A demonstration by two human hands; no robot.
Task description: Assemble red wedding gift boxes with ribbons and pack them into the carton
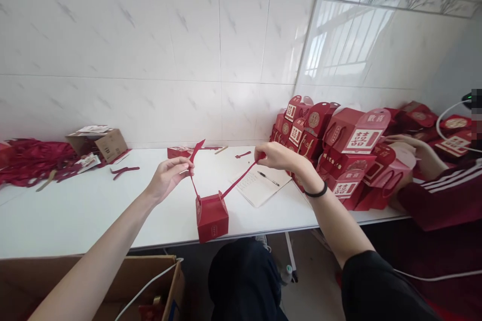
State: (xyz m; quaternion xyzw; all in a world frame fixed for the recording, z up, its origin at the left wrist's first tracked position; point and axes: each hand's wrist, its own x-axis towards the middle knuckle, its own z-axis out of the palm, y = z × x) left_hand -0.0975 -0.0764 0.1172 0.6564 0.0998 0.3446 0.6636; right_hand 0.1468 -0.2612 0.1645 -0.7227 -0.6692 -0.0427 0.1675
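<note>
Faces a white tiled wall (pixel 150 34). Works at a long white table (pixel 75 210), near a co-worker's maroon sleeve (pixel 452 195) at the right and tall stacks of red boxes (pixel 339 132). Has an open cardboard carton (pixel 176 281) at lower left, in front of the table. Has a heap of red ribbons (pixel 37 157) on the far left of the tabletop, and an open notebook (pixel 258 193) near the stacks. Suspends or props, cannot tell which, a small red box (pixel 213 218) at the table's front edge, below and between both hands. With the left hand (pixel 169 173), pinches a red ribbon (pixel 241 178) rising from the box, tip projecting past the fingers; with the right hand (pixel 276 155), clamps the ribbon's other side, taut and slanting. Wears a black band (pixel 316 190) on the right wrist. Has a pen (pixel 268 178) lying on the notebook.
</note>
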